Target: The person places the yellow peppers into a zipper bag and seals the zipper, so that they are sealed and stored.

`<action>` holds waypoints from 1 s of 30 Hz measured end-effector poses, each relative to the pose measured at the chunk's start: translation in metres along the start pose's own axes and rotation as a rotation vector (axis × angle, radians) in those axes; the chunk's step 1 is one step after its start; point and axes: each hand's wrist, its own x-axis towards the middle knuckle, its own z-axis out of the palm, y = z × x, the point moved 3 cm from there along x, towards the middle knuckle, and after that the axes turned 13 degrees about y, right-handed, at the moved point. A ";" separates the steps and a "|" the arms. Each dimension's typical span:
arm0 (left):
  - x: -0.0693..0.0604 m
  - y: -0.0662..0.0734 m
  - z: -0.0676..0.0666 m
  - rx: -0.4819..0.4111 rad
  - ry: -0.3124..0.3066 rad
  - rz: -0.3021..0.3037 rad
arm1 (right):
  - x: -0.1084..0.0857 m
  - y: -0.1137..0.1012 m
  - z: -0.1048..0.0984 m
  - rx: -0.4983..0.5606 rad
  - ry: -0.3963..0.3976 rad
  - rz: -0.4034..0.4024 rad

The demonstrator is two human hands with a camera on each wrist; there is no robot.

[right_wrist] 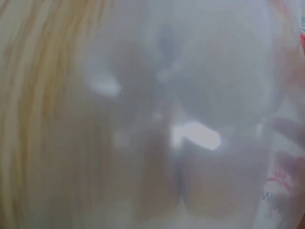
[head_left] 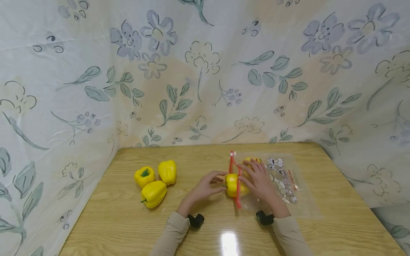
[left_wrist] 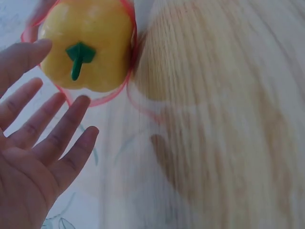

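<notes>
A yellow bell pepper (head_left: 232,185) with a green stem lies in the red-edged mouth of a clear zip bag (head_left: 307,199). Its stem end faces my left hand (head_left: 206,186), whose fingers are spread beside it. In the left wrist view, that hand (left_wrist: 43,143) is palm up with a gap between fingers and pepper (left_wrist: 90,43). My right hand (head_left: 259,179) rests on the bag near its red edge, fingers extended. Bag plastic blurs most of the right wrist view. A yellow patch (head_left: 253,160) shows beyond the right fingers, partly hidden.
Three more yellow bell peppers sit grouped at the left of the wooden table (head_left: 112,220): one upright (head_left: 145,176), one behind (head_left: 167,172), one in front (head_left: 154,194). A flowered cloth (head_left: 205,117) hangs behind the table. Black wrist mounts (head_left: 196,221) are on both wrists.
</notes>
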 end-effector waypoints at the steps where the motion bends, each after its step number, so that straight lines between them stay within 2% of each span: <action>1: 0.000 0.000 0.000 -0.010 0.004 0.006 | 0.000 0.000 0.000 0.001 0.003 -0.005; 8: 0.000 0.004 0.007 -0.113 0.012 0.086 | 0.001 0.000 0.000 -0.009 0.011 -0.029; 16: 0.000 0.004 0.020 -0.133 -0.003 0.042 | 0.000 0.000 0.001 -0.007 -0.005 -0.020; 26: -0.001 0.005 0.029 -0.256 -0.020 -0.041 | 0.000 0.000 0.001 -0.011 -0.016 -0.019; 30: -0.002 0.009 0.031 -0.289 -0.030 -0.036 | -0.001 0.001 0.002 -0.005 -0.015 -0.018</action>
